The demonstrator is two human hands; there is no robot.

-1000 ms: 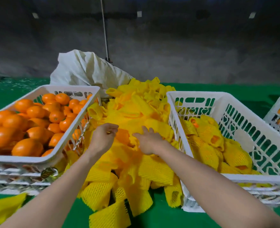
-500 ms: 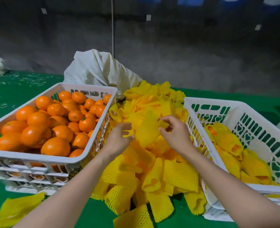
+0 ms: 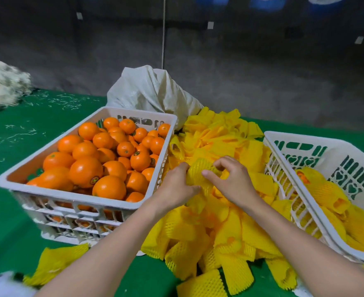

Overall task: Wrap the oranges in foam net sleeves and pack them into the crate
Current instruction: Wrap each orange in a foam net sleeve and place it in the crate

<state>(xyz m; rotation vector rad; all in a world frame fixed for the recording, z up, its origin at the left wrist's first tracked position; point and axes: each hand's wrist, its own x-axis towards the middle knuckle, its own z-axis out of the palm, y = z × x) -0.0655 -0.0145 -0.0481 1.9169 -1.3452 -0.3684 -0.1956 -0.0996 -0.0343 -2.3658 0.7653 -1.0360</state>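
Green cloth covers the table (image 3: 16,168). Above a loose heap (image 3: 230,232) of meshed yellow sleeves, the left hand (image 3: 174,187) and right hand (image 3: 234,183) pinch one bulging foam net sleeve (image 3: 198,170) between them. Left of the left hand, glossy oranges (image 3: 84,171) fill a white slotted crate (image 3: 69,196). Right of the right hand, a second crate (image 3: 305,144) holds wrapped fruit (image 3: 326,194).

The gap between the orange crate (image 3: 69,195) and the packing crate (image 3: 305,139) is choked by a heap of foam sleeves (image 3: 226,236). The left hand (image 3: 174,189) and right hand (image 3: 234,183) grip a held sleeve (image 3: 198,170) above its middle, and a white sack (image 3: 153,93) closes the far end. Bare green tabletop (image 3: 27,136) lies open left of the orange crate, and the packing crate has room above its wrapped oranges (image 3: 326,194).
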